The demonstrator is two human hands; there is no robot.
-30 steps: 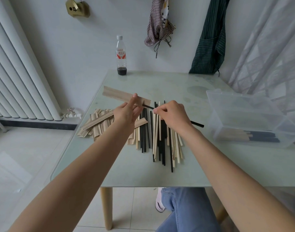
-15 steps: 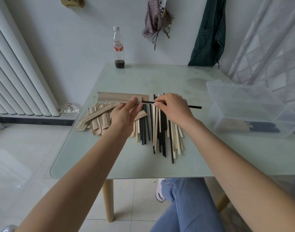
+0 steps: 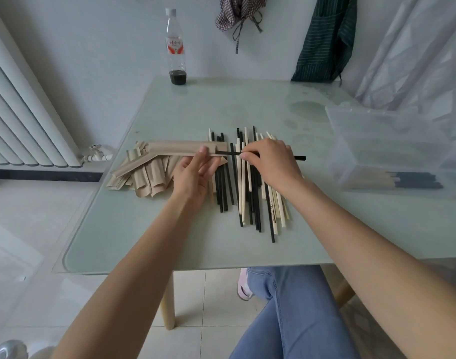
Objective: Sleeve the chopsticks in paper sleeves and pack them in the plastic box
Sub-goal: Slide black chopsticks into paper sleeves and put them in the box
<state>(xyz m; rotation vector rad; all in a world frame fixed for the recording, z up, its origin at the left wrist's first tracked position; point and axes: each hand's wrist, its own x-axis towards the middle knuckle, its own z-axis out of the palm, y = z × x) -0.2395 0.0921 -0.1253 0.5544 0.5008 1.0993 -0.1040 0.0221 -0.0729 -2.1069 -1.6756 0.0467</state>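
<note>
- Above the middle of the glass-topped table (image 3: 185, 117), the left hand (image 3: 193, 174) holds a brown paper sleeve (image 3: 188, 149) level, thumb on top near its open right end and fingers curled beneath.
- To its right, the right hand (image 3: 271, 164) pinches a black chopstick (image 3: 299, 158) between thumb and fingertips; the stick lies level, its left tip just inside the sleeve's mouth and its right end sticking out past the hand.
- Under both hands, a loose pile of chopsticks (image 3: 250, 198), black ones and pale ones mixed, lies on the table pointing roughly away from the person.
- Left of that pile, a heap of empty paper sleeves (image 3: 146, 177) fans out on the table, touching the chopsticks at its right edge.
- At the right edge of the table stands a clear plastic box (image 3: 392, 151); on its floor lie sleeved chopsticks (image 3: 403, 180), dark ends showing to the right of the brown paper.
- At the far edge stands a plastic bottle (image 3: 175, 47) with dark liquid at the bottom.
- Behind the table, a checked cloth (image 3: 237, 14) and a dark striped apron (image 3: 322, 40) hang on the wall, with a white radiator (image 3: 22, 110) on the left.
</note>
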